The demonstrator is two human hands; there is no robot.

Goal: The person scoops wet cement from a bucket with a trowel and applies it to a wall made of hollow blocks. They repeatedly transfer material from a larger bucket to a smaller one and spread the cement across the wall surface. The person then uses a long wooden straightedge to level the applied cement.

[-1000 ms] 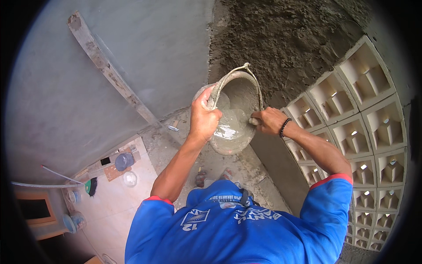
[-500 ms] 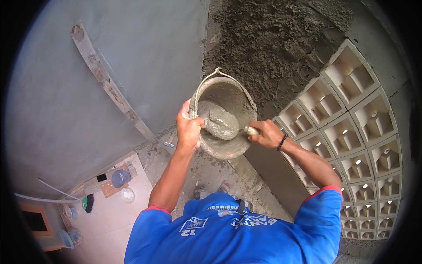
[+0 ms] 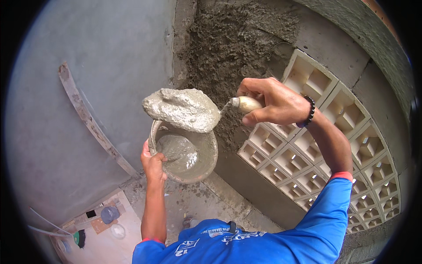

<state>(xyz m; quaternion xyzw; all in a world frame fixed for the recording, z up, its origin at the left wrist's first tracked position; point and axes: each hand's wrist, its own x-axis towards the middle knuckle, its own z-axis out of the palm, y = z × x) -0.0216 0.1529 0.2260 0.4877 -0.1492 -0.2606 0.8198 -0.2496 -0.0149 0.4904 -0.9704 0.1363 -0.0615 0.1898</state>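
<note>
My left hand (image 3: 154, 163) is closed on the left rim of a mortar-crusted bucket (image 3: 206, 160), which holds wet grey mortar (image 3: 173, 152). My right hand (image 3: 274, 103) is wrapped round the wooden handle of a trowel (image 3: 249, 104), raised just above and to the right of the bucket. A large heap of wet, pale grey mortar (image 3: 180, 108) covers the trowel's blade over the bucket's back edge. Behind them, rough dark mortar (image 3: 233, 44) coats the upper part of the wall, bordered by a panel of cream ventilation blocks (image 3: 345, 110).
A smooth grey wall (image 3: 101, 39) rises on the left, with a long weathered wooden batten (image 3: 96, 119) against it. Lower left are a tiled floor (image 3: 101, 246), a green brush (image 3: 79, 237) and a blue-grey round object (image 3: 110, 214). A concrete ledge (image 3: 343, 22) curves along the upper right.
My right hand has lifted the trowel up out of the bucket, loaded with mortar. The bucket and my left hand have moved down and left in view, and the view has shifted toward the wall.
</note>
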